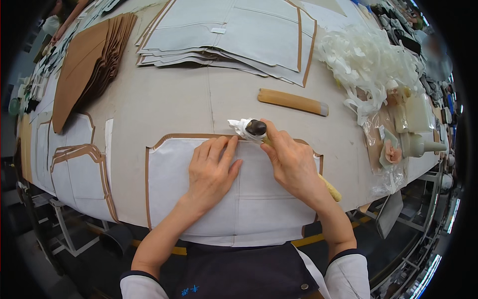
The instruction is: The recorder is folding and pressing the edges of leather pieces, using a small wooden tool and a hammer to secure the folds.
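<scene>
A pale grey-white panel edged with brown strips lies on the table in front of me. My left hand rests flat on it, its fingers stretched toward the brown-edged top border. My right hand is wrapped round a hammer with a dark, rounded head. White wrapping covers part of the head, and the end of its yellowish handle sticks out past my wrist. The hammer head is over the panel's far edge, just beyond my left fingertips. Whether it touches the panel I cannot tell.
Beyond lie a stack of similar panels and a tan bar. Brown pieces are piled at left, above more edged panels. At right are tangled white strips and a squeeze bottle. The table's near edge curves below.
</scene>
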Demonstrator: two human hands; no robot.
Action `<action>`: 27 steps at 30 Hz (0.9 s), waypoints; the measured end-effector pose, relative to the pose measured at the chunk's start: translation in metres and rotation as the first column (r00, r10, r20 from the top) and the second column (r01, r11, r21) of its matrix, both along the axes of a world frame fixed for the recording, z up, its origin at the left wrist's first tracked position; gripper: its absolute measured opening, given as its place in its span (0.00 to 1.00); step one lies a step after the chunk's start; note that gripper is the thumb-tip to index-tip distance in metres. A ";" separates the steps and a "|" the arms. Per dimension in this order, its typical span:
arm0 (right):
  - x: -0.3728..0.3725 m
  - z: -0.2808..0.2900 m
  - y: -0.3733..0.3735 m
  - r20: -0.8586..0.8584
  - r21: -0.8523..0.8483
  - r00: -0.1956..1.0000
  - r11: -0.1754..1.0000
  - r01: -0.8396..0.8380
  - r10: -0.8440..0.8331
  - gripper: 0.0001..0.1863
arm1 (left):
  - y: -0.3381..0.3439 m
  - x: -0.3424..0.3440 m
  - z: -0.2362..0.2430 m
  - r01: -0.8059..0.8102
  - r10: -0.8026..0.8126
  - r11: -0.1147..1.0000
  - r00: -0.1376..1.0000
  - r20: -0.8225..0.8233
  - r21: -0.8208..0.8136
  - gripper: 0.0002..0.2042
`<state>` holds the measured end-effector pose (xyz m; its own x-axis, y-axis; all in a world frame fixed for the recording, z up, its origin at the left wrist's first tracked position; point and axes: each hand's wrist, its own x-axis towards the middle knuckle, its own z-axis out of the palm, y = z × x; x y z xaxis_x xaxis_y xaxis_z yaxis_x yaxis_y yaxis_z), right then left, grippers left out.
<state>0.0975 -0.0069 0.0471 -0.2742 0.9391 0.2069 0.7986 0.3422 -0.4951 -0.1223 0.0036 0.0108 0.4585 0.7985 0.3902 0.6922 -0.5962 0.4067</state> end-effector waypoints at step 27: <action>-0.033 0.012 0.014 0.011 0.090 1.000 0.996 0.014 -0.015 0.28 | -0.002 -0.005 -0.008 0.024 -0.027 0.996 0.999 0.029 0.088 0.21</action>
